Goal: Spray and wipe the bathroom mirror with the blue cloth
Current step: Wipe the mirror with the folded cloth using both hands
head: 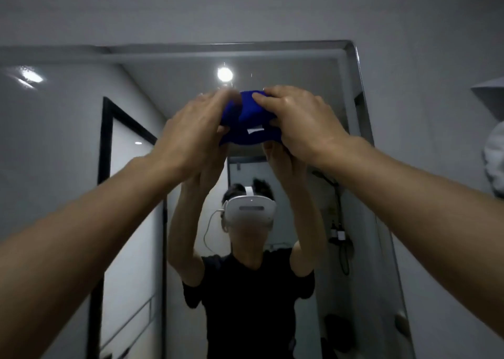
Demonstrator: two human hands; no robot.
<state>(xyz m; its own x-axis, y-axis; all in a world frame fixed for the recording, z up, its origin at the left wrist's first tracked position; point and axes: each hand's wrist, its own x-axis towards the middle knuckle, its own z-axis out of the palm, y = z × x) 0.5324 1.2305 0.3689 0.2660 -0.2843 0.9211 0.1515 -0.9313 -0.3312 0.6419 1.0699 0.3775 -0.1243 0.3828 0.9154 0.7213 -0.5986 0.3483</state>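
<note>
Wipe step in hand, not the spray step: no spray bottle visible anywhere, both hands are on the blue cloth [246, 121]. The cloth is bunched, held high in front of the upper part of the mirror [54, 154], just under the reflected ceiling light [224, 74]. Cannot tell if the cloth touches the glass or sits just off it.

Left hand [192, 135] is curled around the cloth's left side, fingers clenched on the fabric. Right hand [302, 121] grasps the right side, fingertips [259, 98] pinching over the top edge. A small white tag [255, 131] shows on the cloth's lower front. Looks like the cloth is being bunched or refolded between the hands, or pressed up for a two-handed wipe; the frame does not settle which.

Mirror's metal frame [354, 66] runs along the top and right. The reflection shows a person in a black shirt with a white headset, arms raised to match. Some streaky glare at upper left of the glass; cannot tell if that is spray, smear or just light.

Next move, as a judgement: flatten the cloth against the glass near the top edge and sweep sideways and downward in overlapping passes, keeping even pressure. If the glass is dry, a spray is needed first, which means freeing one hand
</note>
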